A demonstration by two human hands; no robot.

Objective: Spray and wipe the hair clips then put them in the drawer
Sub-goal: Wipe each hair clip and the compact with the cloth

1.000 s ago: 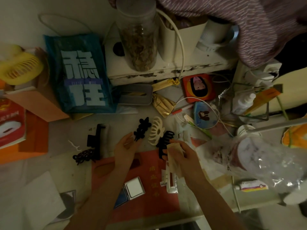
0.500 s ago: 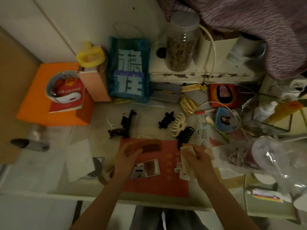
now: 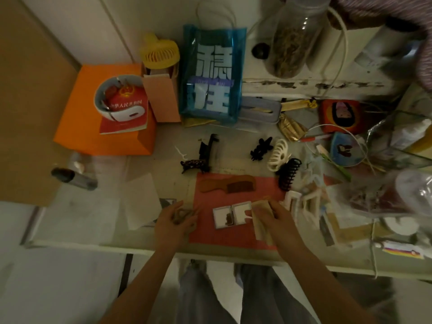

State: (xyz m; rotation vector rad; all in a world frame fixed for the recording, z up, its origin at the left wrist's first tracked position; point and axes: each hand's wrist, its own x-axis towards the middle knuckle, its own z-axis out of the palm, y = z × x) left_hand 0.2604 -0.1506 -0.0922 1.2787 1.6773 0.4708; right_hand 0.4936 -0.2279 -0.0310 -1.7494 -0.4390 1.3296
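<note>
- Left hand (image 3: 174, 222): grip curled around a small brownish clip (image 3: 181, 215) at the near-left edge of the red mat (image 3: 219, 232). Blurred, so I can't tell the clip's type. It looks held up for wiping, not parked.
- Right hand (image 3: 278, 222): grip pinched on a folded beige wipe (image 3: 260, 217), flat and paper-like (possibly damp, can't confirm). Held close to the left hand, presumably so it can go straight onto the clip.
- The other clips lie out on the bench (image 3: 93, 220), apart from each other, likely a queue:
  - black flower-shaped clip (image 3: 261, 148), matte plastic, lobed outline
  - cream claw clip (image 3: 278, 155), glossy, curved ribs, touching the black claw clip (image 3: 289, 174), which has long straight teeth and overlaps the mat's far-right corner
  - tortoiseshell claw clip (image 3: 195, 165) and a black bar clip (image 3: 208, 148) just beside each other, left of the mat
  - white rectangular open-frame clips (image 3: 301, 204) right of the mat, near the right hand
- On the mat: a wooden comb (image 3: 228, 185), smooth with fine teeth, and an open compact mirror (image 3: 231, 217) between the hands. Neither is part of the job.
- A dark-capped clear bottle (image 3: 74, 176) lies on its side at the far left. It may be the sprayer; not certain.
- No drawer in view, so stowing is not yet done.
- Judgement: mid wipe step, most clips still to do.
</note>
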